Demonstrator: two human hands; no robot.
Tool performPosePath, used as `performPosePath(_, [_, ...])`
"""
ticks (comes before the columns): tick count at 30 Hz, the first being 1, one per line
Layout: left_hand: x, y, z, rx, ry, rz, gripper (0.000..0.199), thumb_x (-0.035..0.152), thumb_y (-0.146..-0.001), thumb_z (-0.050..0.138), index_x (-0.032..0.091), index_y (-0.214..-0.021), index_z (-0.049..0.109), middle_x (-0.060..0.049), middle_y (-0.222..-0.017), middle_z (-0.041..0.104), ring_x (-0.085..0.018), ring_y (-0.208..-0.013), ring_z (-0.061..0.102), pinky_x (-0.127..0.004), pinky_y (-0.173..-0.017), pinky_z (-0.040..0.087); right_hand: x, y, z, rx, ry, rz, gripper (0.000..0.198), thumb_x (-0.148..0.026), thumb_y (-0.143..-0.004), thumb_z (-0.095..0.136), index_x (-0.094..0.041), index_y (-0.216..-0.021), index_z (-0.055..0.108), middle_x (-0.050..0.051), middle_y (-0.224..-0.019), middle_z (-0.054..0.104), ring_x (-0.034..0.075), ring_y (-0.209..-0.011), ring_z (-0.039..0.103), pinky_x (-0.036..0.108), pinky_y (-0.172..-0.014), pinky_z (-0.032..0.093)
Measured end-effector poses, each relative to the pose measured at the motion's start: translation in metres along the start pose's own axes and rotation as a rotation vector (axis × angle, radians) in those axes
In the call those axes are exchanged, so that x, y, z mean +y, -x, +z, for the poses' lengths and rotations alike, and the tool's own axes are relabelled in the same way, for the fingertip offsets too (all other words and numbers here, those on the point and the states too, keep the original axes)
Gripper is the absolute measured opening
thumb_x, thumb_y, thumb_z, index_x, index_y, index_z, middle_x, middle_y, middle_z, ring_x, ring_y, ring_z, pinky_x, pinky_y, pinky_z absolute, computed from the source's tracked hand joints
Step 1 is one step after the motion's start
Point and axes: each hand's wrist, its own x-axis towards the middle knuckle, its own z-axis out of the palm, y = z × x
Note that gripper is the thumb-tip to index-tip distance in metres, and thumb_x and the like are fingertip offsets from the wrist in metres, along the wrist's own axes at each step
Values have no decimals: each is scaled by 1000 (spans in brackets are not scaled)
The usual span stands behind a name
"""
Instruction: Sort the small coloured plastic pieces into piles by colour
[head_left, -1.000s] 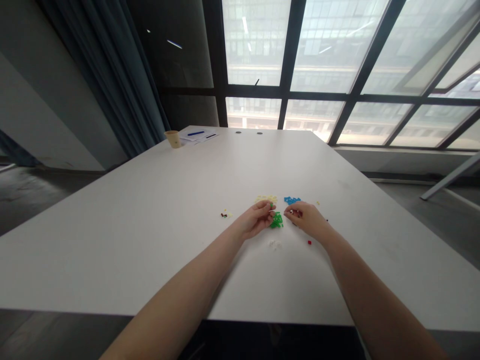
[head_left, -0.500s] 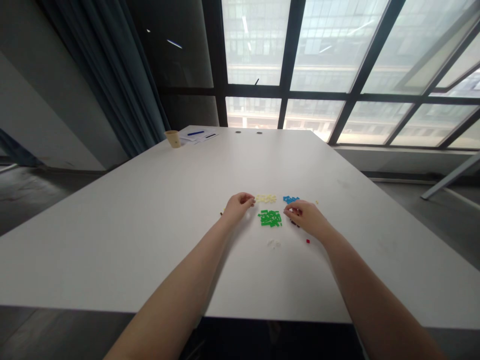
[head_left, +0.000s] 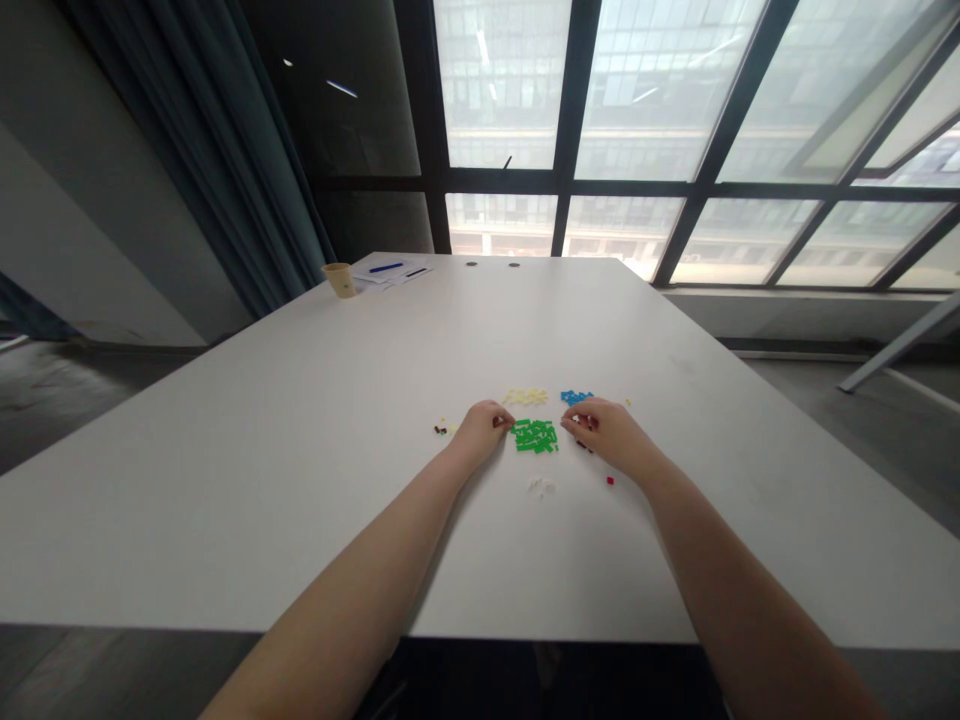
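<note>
A flat cluster of small green pieces (head_left: 535,436), like toy bricks, lies on the white table between my hands. My left hand (head_left: 480,430) is at its left edge, fingers curled and fingertips together; anything pinched there is too small to make out. At the right side of the cluster is my right hand (head_left: 609,430), its thumb and fingers drawn into a pinch whose content I cannot make out. Beyond the green cluster are pale yellow pieces (head_left: 526,397) and blue pieces (head_left: 576,398). Dark pieces (head_left: 583,447) are partly covered by my right hand.
Nearer me lie white pieces (head_left: 541,487) and a red piece (head_left: 610,481). A few mixed small pieces (head_left: 440,430) sit left of my left hand. A paper cup (head_left: 341,281), papers and a blue pen (head_left: 386,267) stand at the table's (head_left: 300,420) far left.
My left hand has moved nearer, from beside the yellow pieces to the left edge of the green cluster. My right hand stays almost in place. The view has shifted slightly.
</note>
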Motion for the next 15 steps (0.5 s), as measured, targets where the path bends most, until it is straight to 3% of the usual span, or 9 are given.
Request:
performPosePath(4, [-3, -1, -33, 228, 30, -84, 23, 6, -65, 49, 19, -72, 67, -5, -79, 63, -16, -74, 55, -29, -77, 41, 0, 1, -1, -2, -22, 14, 23, -34, -76, 48, -20, -74, 66, 0, -61, 53, 11, -55, 45, 25, -57, 35])
performPosePath(6, [-11, 1, -57, 330, -102, -188, 23, 6, -66, 48, 18, -72, 66, -5, -81, 63, -17, -75, 55, -29, -78, 40, 0, 2, -2, 2, -32, 28, 24, -34, -76, 47, -20, -74, 66, 0, -60, 53, 11, -55, 46, 25, -56, 35])
performPosePath(10, [-24, 10, -84, 109, -391, -506, 22, 6, -63, 49, 16, -75, 65, -7, -75, 63, -19, -69, 56, -28, -66, 40, 1, 2, -3, -12, -30, 46, 24, -34, -75, 48, -19, -74, 66, 0, -61, 54, 12, -56, 46, 25, -56, 35])
performPosePath(12, [-26, 14, -83, 8, -436, -549, 22, 5, -61, 51, 15, -74, 64, -8, -75, 64, -20, -67, 57, -27, -62, 39, 2, 1, -3, -31, -30, 59, 24, -34, -76, 47, -19, -74, 66, 1, -61, 55, 12, -56, 46, 25, -56, 35])
performPosePath(15, [-24, 15, -75, -27, -447, -539, 23, 5, -59, 51, 14, -75, 65, -9, -78, 66, -19, -67, 58, -25, -59, 38, 3, 1, -5, -46, -7, 72, 25, -34, -76, 47, -19, -73, 67, 0, -59, 55, 12, -56, 47, 24, -56, 35])
